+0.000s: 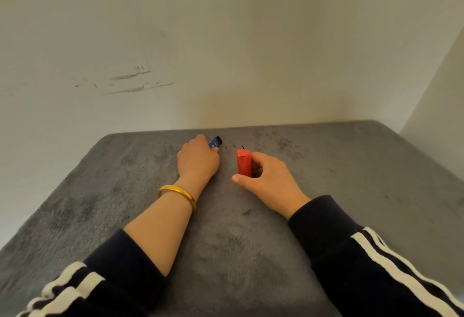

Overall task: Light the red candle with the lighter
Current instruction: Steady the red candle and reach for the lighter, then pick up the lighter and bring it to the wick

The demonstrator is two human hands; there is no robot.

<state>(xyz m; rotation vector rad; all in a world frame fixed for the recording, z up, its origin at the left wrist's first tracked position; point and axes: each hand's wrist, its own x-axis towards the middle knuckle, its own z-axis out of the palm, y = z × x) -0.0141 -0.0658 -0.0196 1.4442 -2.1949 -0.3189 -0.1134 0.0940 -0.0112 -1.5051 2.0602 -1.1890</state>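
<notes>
A short red candle [244, 162] stands upright on the grey cloth, its black wick unlit. My right hand [270, 179] wraps around it from the right, thumb at its base and fingers behind it. To its left, my left hand [198, 159] rests knuckles-up on the cloth with its fingers closed on a blue lighter [215, 142]. The lighter's black top pokes out past the fingertips, pointing away toward the wall. Most of the lighter's body is hidden under the fingers.
A grey plush cloth [226, 241] covers the table, which is pushed against a pale wall [226, 53] with dark scuff marks. A second wall closes the corner at right [442, 120]. A gold bangle [177, 194] sits on my left wrist.
</notes>
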